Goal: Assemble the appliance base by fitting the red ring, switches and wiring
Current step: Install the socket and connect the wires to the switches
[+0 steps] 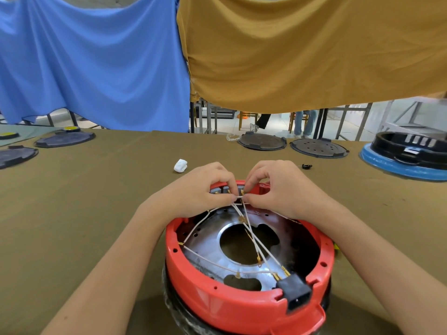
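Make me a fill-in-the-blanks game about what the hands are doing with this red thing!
1. Both hands, left hand and right hand, pinch a thin white ____.
2. The ring around the metal plate is coloured ____.
3. The black socket sits on the ring's ____ edge, closest to the person.
4. Two cloths hang behind the table: the blue cloth and a ____ one.

Missing words: wire; red; near; mustard-yellow

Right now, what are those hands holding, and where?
Both the left hand and right hand pinch a white wire at its far end, by the red ring's switches.
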### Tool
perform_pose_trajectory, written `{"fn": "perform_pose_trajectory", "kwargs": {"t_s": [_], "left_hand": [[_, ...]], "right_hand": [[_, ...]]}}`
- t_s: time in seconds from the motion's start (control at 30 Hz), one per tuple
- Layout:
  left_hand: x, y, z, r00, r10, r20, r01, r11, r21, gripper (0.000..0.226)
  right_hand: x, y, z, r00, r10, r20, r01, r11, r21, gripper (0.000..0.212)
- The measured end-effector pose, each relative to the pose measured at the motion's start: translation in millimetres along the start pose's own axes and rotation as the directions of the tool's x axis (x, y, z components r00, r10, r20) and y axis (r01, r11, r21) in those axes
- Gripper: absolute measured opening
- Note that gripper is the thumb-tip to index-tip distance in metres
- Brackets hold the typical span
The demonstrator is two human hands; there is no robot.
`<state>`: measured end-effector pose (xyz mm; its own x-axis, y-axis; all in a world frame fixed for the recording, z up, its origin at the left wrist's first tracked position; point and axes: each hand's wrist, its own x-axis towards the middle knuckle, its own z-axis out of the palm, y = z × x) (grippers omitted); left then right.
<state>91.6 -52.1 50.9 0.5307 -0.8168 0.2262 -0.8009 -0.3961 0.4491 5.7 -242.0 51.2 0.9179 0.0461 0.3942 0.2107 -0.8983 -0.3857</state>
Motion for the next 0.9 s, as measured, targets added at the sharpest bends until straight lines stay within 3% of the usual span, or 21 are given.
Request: {"fn": "perform_pose_trajectory", "kwargs": {"t_s": [0.1,0.2,0.33,0.57,0.67,0.77,0.9], "left_hand": [[0.3,-0.7,0.4,1.0,0.0,-0.006,0.0,1.0,0.001,0.004],[-0.3,-1.7,0.5,0.999,0.012,-0.031,-0.012,1.0,0.009,0.012],[0.4,-2.1,1.1,0.999,0.014,-0.037,-0.013,0.999,0.039,0.013],[2.6,-2.4,1.0,0.999,0.011,-0.039,-0.008,0.995,0.097,0.012],[1.7,-2.2,1.5,0.997,-0.01,-0.07,0.012,0.999,0.037,0.014],[-0.1,-2.2,1.1,0.995,-0.054,-0.086,0.052,0.998,-0.027,0.019],[0.2,-2.4,2.2,0.995,-0.02,-0.096,0.02,1.0,-0.003,0.011]], "right_hand": [[0.4,0.6,0.9,1.0,-0.007,-0.029,0.006,0.999,-0.037,0.021],[0.8,0.0,1.9,0.999,0.029,0.032,-0.027,0.998,-0.056,0.045],[2.1,-1.4,1.6,0.997,0.023,0.071,-0.017,0.996,-0.084,0.028],[6.0,-4.3,0.4,0.995,0.04,0.096,-0.027,0.991,-0.134,0.029],[3.1,-3.6,0.1,0.995,0.032,0.094,-0.019,0.991,-0.134,0.027],[-0.8,-3.6,-0.4,0.998,0.022,0.051,-0.021,0.999,-0.025,0.027],[0.2,-4.4,0.8,0.998,-0.055,0.034,0.059,0.992,-0.11,0.012]]}}
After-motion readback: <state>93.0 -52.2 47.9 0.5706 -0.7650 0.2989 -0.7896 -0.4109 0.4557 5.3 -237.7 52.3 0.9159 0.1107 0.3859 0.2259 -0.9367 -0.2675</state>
